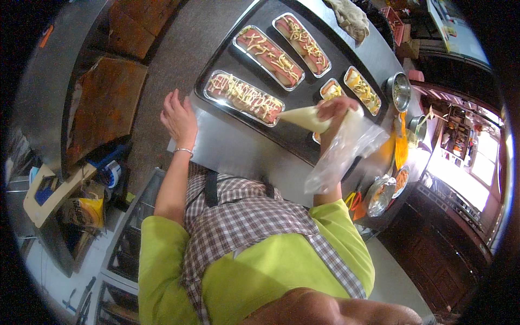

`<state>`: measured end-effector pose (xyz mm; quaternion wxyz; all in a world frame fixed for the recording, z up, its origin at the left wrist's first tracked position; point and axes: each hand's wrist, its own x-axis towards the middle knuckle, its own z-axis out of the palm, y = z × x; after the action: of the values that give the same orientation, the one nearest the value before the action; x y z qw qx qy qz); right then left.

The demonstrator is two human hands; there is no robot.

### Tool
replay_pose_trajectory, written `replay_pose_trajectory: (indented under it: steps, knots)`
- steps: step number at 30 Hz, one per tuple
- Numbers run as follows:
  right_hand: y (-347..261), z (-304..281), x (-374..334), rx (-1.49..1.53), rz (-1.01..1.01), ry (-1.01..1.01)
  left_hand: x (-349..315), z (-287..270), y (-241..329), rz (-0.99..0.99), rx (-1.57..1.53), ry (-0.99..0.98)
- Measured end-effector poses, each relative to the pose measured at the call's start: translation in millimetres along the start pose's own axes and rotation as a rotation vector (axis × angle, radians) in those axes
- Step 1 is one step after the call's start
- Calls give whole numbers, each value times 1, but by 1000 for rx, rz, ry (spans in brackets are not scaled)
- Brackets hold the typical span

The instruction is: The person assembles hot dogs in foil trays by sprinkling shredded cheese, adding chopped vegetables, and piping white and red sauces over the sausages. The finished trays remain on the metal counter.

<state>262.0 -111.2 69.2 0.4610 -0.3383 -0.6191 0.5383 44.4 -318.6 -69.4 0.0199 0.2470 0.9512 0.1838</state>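
My right hand (337,106) is closed around a clear plastic piping bag (306,118) filled with pale cream sauce. The bag's tip points left, at the end of the nearest foil loaf pan (244,98). Zigzag lines of sauce and yellow shreds cover the pink slices in that pan. Two more foil pans (269,57) (302,44) with similar toppings lie beyond it on the black baking tray (319,86). Smaller foil pans (363,90) stand to the right, some partly hidden by my right hand. My left hand (180,120) holds nothing, its fingers apart, near the tray's left corner.
Metal bowls (399,92) and a wrapped container (381,195) line the table's right side, with an orange item (401,142) between them. Orange-handled scissors (355,202) lie nearer me. A cloth (349,20) lies at the far edge. Racks (135,233) stand at lower left.
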Motion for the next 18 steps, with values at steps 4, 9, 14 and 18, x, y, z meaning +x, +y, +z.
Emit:
replay_pose_trajectory:
  steps: [4, 9, 14, 18]
  knots:
    - [0, 1, 0, -2, 51, 37, -1, 0, 1, 0, -21, 1]
    - [14, -18, 4, 97, 16, 46, 5, -1, -1, -63, -35, -98]
    - [15, -10, 2, -123, 55, 57, 24, 3, 5, -110, -127, -153]
    - [7, -8, 29, -90, 114, 161, 26, 3, 6, -118, -107, -126]
